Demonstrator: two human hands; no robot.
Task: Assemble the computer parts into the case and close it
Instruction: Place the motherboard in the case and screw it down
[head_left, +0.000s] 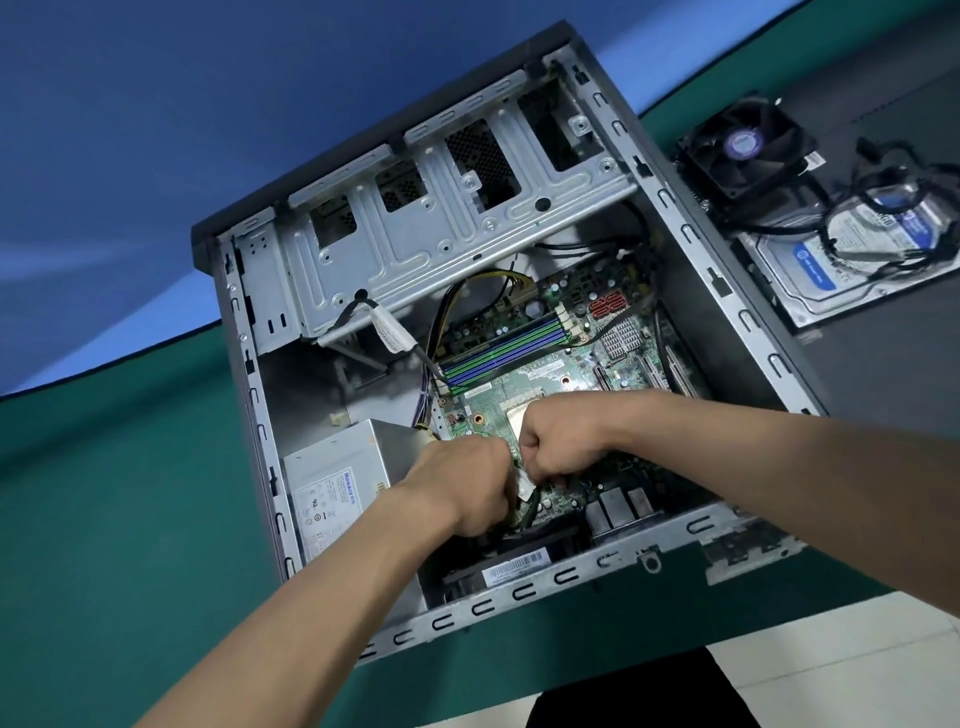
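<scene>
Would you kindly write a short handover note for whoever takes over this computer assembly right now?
Left hand and right hand: both curled, pinching a white-tagged cable over the green motherboard.
Open grey metal case lies flat on the green table.
Done: motherboard and silver power supply inside.
Left: black cooler fan and silver hard drive lie outside, right of the case; then close it.
</scene>
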